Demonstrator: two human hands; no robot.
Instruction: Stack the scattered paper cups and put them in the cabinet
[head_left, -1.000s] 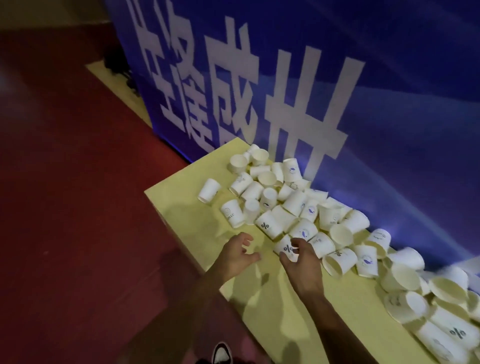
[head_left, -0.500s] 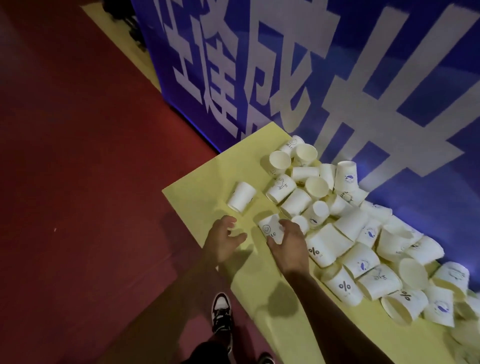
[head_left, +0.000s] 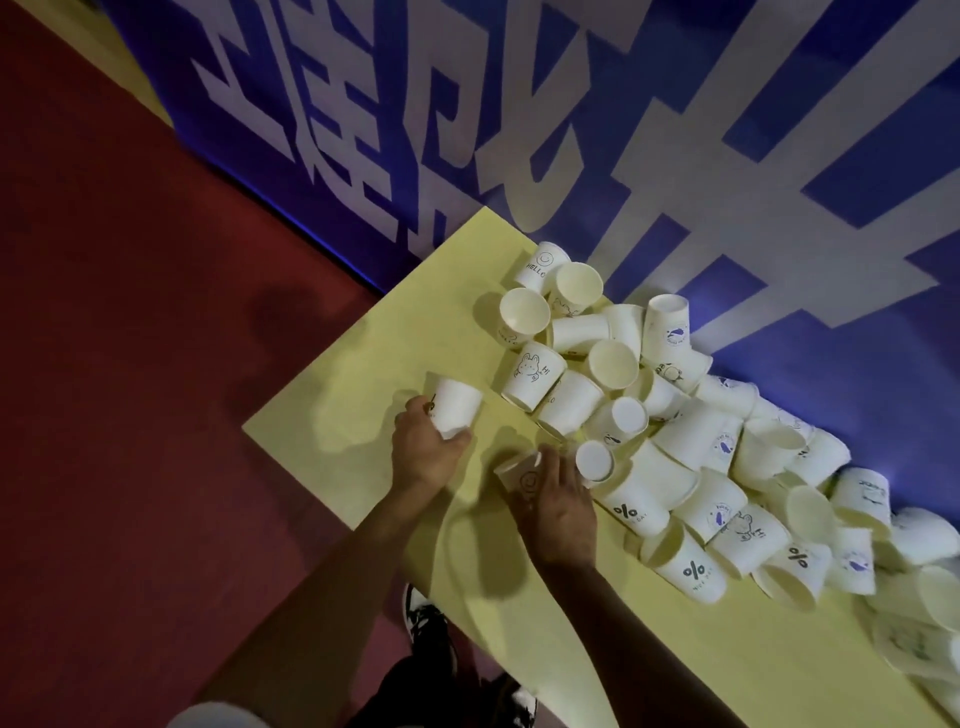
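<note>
At the near corner of a yellow table (head_left: 332, 410), a person's left hand (head_left: 423, 452) grips a lone white paper cup (head_left: 454, 405) while the right hand (head_left: 558, 501) closes around a smiley-face cup (head_left: 522, 475) at the edge of the cup pile (head_left: 675, 447). No stack is formed yet; dozens lie loose. The cabinet is out of view, and the pile's far right end is blurred.

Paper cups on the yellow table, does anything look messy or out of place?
Yes: the paper cups lie jumbled on the yellow table against the blue banner, most tipped sideways, none stacked.
</note>
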